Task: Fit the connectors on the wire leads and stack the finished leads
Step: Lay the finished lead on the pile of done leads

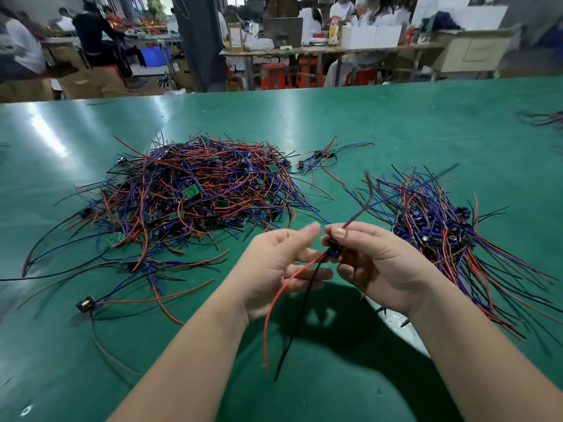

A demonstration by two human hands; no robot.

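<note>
Lead (pixel 265 328) with blue connector (pixel 333 253) is pinched by right hand (pixel 374 266), fingers curled | left hand (pixel 271 263) is held open beside it, fingers relaxed | loose heap (pixel 189 193) is seen at 10 o'clock | stack (pixel 441 233) at 3 o'clock on table (pixel 396 132)

The table mat (pixel 396 123) is a smooth green sheet, rubber or vinyl by its look, with a soft sheen and a white glare streak at its left. The leads in the tangled pile (pixel 195 190) wear smooth, faintly glossy plastic insulation in red, blue and black. Small circuit boards (pixel 191 191) among them are matt green. The blue connector (pixel 333 252) looks like moulded plastic. In the stacked leads (pixel 441 229), capacitor tops (pixel 425 238) shine like bare metal. A loose black connector (pixel 85 304) has a coppery glint inside. Far back, red stools (pixel 274 76) look like glossy plastic and boxes (pixel 88 83) like matt cardboard.
</note>
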